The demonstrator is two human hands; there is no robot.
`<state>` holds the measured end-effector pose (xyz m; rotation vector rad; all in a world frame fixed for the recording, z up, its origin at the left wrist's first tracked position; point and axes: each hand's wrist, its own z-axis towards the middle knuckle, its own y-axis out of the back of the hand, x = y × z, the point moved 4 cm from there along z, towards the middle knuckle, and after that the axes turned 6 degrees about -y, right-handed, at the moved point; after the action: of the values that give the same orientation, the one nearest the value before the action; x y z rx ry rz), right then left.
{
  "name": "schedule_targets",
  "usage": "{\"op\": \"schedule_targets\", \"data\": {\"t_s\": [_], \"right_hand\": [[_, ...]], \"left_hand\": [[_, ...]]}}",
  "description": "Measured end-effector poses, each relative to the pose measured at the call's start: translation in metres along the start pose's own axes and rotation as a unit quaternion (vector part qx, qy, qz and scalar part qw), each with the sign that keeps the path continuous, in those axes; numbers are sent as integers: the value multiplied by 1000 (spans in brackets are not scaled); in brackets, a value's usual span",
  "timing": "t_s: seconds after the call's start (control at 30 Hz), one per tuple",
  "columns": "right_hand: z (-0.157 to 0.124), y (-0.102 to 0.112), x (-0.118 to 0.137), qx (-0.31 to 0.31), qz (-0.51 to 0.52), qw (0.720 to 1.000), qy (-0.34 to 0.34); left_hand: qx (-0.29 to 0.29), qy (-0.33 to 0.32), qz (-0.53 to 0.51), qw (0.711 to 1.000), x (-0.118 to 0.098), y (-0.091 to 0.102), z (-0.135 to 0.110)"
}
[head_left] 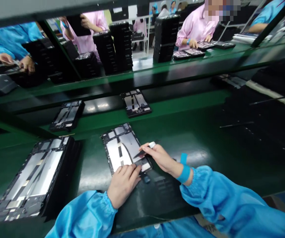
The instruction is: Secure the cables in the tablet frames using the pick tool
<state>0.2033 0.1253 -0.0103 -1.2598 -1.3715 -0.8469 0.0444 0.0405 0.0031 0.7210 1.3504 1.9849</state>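
Note:
An opened tablet (134,145) lies on the green bench in front of me, its silver battery panels, dark ribbon cables and black frame exposed. My left hand (123,181) rests with its fingertips over the tablet's near edge; the fingers lie close together, partly covering the lower part. In my right hand (158,157), thumb and fingers pinch a slim black pointed tool (139,154), maybe tweezers, its tip over the lower right battery panel. A white band (152,144) wraps one right finger. Just below the tablet's near edge is a small dark piece (146,179).
Left of me stands a stack of opened tablets (33,178). Farther back lie two more, one at left (66,115) and one at centre (137,103). A dark mat (263,122) with thin tools covers the right. Co-workers handle devices beyond the raised shelf (142,74).

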Motion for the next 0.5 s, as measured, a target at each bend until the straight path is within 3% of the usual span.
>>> {"op": "schedule_targets", "data": {"t_s": [0.13,0.33,0.4,0.5], "right_hand": [[39,-3,-2,-58,-44,996,53],[75,27,-10,-131,-121,978,104],[85,40,-9,-157,-149,969,118],[109,57,-2,-223,-183,948,133]], "left_hand": [[10,150,53,987,73,-16,9],[-53,324,83,941,213,-37,29],[-77,377,83,919,241,-40,31],[-97,406,62,907,247,-50,41]]}}
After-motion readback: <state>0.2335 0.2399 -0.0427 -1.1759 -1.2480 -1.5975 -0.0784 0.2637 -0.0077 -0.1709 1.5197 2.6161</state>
